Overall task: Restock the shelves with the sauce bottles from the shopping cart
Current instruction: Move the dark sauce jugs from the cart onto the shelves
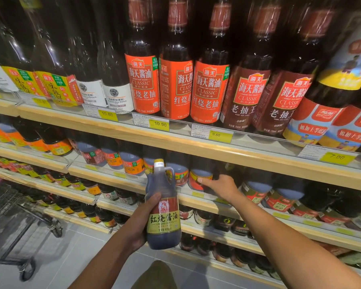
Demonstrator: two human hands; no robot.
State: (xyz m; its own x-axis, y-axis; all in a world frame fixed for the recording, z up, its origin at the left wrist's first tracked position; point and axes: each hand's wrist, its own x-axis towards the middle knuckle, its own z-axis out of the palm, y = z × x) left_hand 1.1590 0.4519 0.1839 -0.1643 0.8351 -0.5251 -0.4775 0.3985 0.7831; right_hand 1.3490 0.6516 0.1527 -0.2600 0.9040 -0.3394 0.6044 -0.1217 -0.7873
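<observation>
1. Bottle point(163, 207): upright, low centre, in front of the shelves point(196, 147); my left hand point(139, 225) is wrapped round its lower body.
2. Right hand point(219, 187): at bottle's 2 o'clock, reaching into a shelf, thumb out; fingers hidden, grip unclear.
3. Cart point(19, 215): at 9 o'clock.

Top-shelf bottles point(175, 80) packed label to label, no slot. Middle shelf point(117, 181): one dark gap where right hand point(219, 187) reaches in, between red-label bottle point(199, 178) on the left and squat jars point(256, 190) on the right; depth unreadable. Shelf board point(196, 149) above caps headroom. Sauce bottle point(164, 207) gripped by left hand point(138, 224) fronts the row left of the gap. Shopping cart point(13, 211) blocks near-left floor; tiles point(81, 253) to its right are open.
</observation>
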